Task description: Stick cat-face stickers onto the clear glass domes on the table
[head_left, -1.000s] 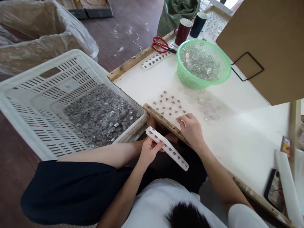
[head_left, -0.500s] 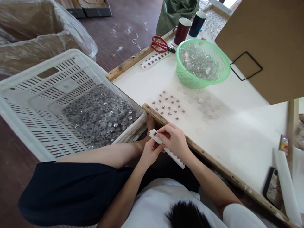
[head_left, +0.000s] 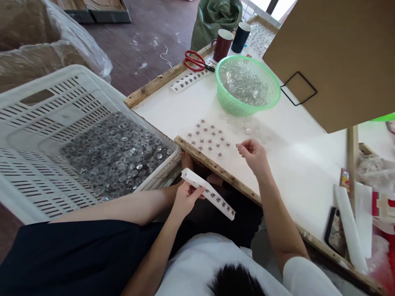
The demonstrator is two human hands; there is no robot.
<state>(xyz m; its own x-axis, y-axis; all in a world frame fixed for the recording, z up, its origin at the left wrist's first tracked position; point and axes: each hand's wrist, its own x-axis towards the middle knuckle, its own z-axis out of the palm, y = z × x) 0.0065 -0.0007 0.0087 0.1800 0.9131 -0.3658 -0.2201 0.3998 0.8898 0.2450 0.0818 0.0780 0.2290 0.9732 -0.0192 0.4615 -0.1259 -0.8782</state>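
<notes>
Left hand (head_left: 185, 197): clamped on sticker strip (head_left: 208, 193), below counter (head_left: 296, 164) edge. Right hand (head_left: 254, 154): fingers pinched on small sticker (head_left: 237, 145), over counter beside laid-out sticker rows (head_left: 208, 137).

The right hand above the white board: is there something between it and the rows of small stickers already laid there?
Nothing visible stands between them. The right hand hovers over bare white board, just right of the sticker rows. The green basket sits farther back, and the left hand holds the sticker strip below the board's wooden edge.
</notes>
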